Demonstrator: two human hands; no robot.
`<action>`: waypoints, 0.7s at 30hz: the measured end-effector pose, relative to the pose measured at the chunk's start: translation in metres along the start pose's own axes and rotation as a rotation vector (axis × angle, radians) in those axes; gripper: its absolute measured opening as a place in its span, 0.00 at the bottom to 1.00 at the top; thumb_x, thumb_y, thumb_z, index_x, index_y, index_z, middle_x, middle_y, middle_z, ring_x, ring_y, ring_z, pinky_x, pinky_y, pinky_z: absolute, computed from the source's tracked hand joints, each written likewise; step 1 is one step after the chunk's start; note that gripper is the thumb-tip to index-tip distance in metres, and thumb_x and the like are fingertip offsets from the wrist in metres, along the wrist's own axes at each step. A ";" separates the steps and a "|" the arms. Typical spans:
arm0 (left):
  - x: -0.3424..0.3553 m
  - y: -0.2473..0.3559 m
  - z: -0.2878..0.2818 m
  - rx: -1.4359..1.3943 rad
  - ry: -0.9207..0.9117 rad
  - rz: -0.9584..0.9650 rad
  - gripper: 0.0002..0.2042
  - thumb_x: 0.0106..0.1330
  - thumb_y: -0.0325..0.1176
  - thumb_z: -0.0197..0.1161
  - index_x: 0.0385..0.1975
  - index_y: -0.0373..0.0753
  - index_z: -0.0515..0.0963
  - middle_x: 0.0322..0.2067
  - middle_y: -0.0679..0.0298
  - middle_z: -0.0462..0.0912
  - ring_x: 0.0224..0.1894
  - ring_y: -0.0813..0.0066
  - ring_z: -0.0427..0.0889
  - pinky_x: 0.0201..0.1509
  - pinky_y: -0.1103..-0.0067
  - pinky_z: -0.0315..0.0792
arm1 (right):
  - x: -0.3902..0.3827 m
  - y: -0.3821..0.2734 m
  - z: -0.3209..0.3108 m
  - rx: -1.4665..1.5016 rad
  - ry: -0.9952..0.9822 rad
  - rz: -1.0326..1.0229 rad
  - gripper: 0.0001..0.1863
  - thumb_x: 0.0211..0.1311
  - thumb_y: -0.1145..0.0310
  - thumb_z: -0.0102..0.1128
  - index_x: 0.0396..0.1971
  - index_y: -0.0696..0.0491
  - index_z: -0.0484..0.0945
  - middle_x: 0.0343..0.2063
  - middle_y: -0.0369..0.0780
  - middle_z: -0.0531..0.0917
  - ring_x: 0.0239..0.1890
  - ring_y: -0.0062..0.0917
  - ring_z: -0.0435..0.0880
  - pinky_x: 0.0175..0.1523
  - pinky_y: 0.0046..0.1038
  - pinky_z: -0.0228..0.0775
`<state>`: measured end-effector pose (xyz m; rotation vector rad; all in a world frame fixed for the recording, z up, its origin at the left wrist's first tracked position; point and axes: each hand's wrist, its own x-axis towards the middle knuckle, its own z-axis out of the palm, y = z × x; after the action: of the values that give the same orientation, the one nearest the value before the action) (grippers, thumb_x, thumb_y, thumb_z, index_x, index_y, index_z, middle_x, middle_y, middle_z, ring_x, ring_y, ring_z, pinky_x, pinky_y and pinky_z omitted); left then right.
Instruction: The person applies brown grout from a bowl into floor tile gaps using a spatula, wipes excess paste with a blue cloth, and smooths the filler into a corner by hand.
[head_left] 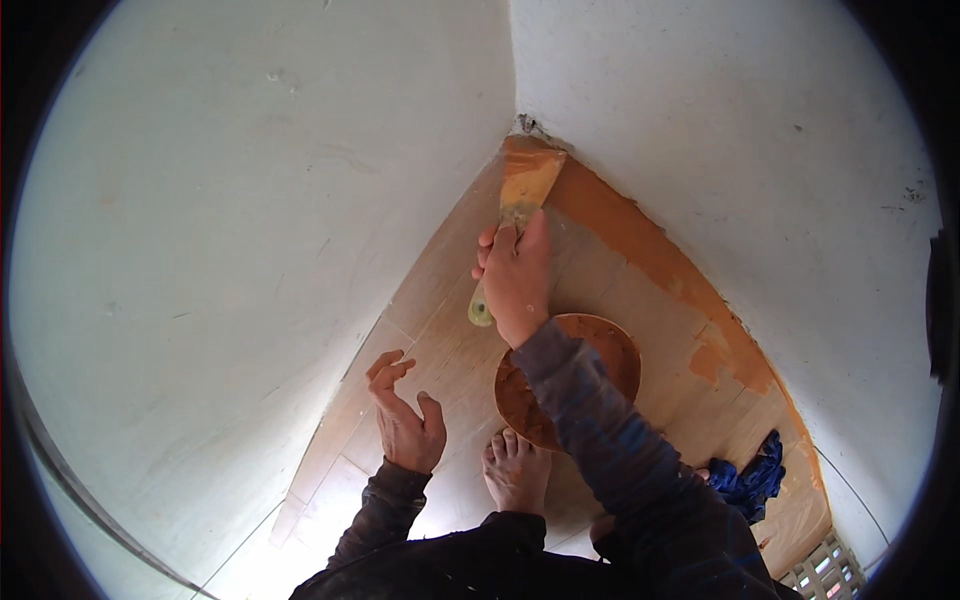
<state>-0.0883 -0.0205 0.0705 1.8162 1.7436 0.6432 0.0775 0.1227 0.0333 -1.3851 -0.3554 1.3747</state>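
Note:
My right hand (518, 272) grips the pale green handle of a putty knife (530, 180). Its wide blade, smeared with orange-brown paste, lies at the floor corner where the two walls meet. A strip of the same orange-brown paste (640, 240) coats the floor along the right wall. Under my right forearm stands a round tub (520, 402) holding more of this paste; my sleeve hides part of it. My left hand (408, 415) hovers near the left wall with fingers apart and loosely bent, holding nothing.
Pale walls rise at left (240, 200) and right (720, 130), narrowing the wood-look tiled floor (430, 310) toward the corner. My bare foot (517, 470) is beside the tub. A crumpled dark blue cloth (752, 480) lies at the right, near a plastic lattice basket (826, 570).

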 end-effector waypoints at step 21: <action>0.006 0.000 0.006 -0.017 -0.017 0.024 0.28 0.53 0.12 0.46 0.57 0.35 0.58 0.60 0.43 0.65 0.61 0.52 0.72 0.68 0.57 0.67 | 0.017 0.009 0.047 0.368 0.183 -0.003 0.07 0.77 0.73 0.41 0.38 0.53 0.54 0.32 0.38 0.70 0.26 0.18 0.69 0.31 0.27 0.70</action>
<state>-0.0844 -0.0150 0.0657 1.8289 1.7027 0.6479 0.0384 0.1554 0.0296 -1.1887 0.0179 1.2266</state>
